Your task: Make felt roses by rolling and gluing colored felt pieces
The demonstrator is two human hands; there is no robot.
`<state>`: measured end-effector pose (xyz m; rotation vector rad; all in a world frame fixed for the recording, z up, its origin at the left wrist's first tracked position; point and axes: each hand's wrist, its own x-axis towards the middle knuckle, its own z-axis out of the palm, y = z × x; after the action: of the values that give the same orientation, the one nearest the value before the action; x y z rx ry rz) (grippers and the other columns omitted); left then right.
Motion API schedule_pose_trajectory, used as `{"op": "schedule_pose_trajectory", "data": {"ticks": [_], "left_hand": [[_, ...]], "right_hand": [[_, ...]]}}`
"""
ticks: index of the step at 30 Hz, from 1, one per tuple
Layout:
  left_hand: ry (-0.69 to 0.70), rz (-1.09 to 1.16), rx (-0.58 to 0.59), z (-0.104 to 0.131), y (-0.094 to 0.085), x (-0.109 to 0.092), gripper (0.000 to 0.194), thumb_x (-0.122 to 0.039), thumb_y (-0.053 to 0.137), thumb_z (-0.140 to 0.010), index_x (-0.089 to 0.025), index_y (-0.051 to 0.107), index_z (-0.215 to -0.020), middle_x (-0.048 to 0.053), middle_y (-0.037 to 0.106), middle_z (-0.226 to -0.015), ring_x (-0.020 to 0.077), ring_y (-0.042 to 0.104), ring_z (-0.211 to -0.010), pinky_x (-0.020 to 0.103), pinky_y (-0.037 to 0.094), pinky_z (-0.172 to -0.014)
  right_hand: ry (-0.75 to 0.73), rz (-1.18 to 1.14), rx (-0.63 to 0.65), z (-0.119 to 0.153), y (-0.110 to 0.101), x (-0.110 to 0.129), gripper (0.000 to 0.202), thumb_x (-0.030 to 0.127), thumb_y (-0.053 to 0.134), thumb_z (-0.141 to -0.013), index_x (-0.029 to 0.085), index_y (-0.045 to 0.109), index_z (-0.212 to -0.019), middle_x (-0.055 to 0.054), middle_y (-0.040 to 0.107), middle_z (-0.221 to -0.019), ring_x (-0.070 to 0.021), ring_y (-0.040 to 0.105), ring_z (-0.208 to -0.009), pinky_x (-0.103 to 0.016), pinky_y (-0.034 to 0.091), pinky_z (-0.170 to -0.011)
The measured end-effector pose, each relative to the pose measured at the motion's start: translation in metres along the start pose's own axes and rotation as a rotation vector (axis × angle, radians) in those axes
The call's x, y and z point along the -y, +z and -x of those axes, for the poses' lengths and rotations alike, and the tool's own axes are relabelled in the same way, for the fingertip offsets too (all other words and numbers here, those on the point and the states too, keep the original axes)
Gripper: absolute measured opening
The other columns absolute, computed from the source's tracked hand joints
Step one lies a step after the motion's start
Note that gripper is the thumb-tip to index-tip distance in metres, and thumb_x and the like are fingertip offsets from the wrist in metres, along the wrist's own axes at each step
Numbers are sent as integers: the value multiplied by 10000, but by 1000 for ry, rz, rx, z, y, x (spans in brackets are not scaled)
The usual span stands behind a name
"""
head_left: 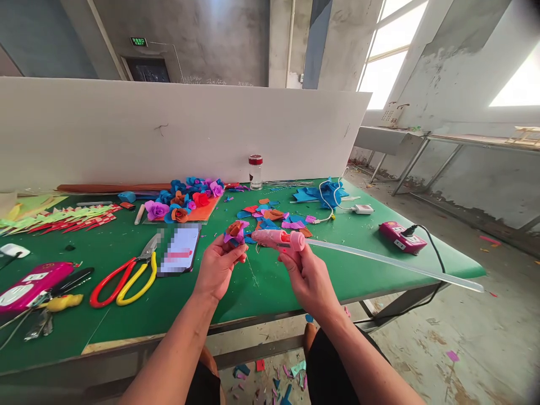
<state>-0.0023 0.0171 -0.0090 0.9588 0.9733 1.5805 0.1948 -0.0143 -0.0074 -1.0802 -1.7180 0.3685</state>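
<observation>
Between the fingers of my left hand (pixel 216 266) is a small paper flower (pixel 237 232) with brown, purple and blue petals. My right hand (pixel 310 278) is wrapped round a pink hot glue gun (pixel 278 239), its nozzle pointing left, close to the flower. Whether the nozzle touches the petals I cannot tell. A long clear glue stick (pixel 396 261) sticks out of the gun's back toward the right. Just behind both hands lie loose paper petals (pixel 274 215) in blue, red, brown and purple. Farther back on the left is a pile of finished paper flowers (pixel 185 199).
On the green table (pixel 358 275), scissors (pixel 126 275) with red and yellow handles lie left beside a phone (pixel 179 250). Pink power strips (pixel 403 236) sit at both sides. A red-lidded glass jar (pixel 255 171) stands before a white board (pixel 189 135). Paper scraps litter the floor.
</observation>
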Motion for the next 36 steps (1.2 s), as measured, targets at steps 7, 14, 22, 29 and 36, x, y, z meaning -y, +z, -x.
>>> {"op": "schedule_pose_trajectory", "data": {"ticks": [7,14,22,29,36], "left_hand": [[-4,9,-3,0,3,-1,307,-216,901,-542,-187,731,-796,-16,671,-687,94,558,-556,251,454,-574],[-6,4,-4,1,2,-2,351,-209,892,-558,-199,742,-875,-28,656,-673,90,545,-551,249,450,-570],[9,4,15,1,1,1,301,-226,877,-576,-193,716,-828,-29,650,-674,90,548,-560,251,448,-585],[18,8,31,0,-2,2,300,-219,866,-570,-187,705,-822,-26,646,-657,100,558,-560,262,455,-590],[14,10,13,3,1,-1,331,-209,873,-555,-189,720,-848,-36,638,-651,91,541,-541,255,455,-571]], "right_hand": [[17,-25,11,0,2,-1,160,322,468,-952,208,564,-1011,-41,707,-795,-181,613,-628,-271,429,-595],[28,-49,6,0,-6,0,183,318,460,-964,199,570,-1048,-24,700,-772,-142,524,-540,-252,391,-536],[-11,-42,47,4,-4,4,148,304,475,-957,207,567,-1021,-33,711,-779,-165,596,-611,-256,437,-585],[-24,-43,78,6,5,6,161,296,478,-955,198,579,-1033,-42,719,-819,-167,602,-617,-262,442,-593],[113,-224,120,2,-5,3,222,389,509,-941,201,602,-1017,-25,671,-762,-146,525,-584,-259,421,-564]]}}
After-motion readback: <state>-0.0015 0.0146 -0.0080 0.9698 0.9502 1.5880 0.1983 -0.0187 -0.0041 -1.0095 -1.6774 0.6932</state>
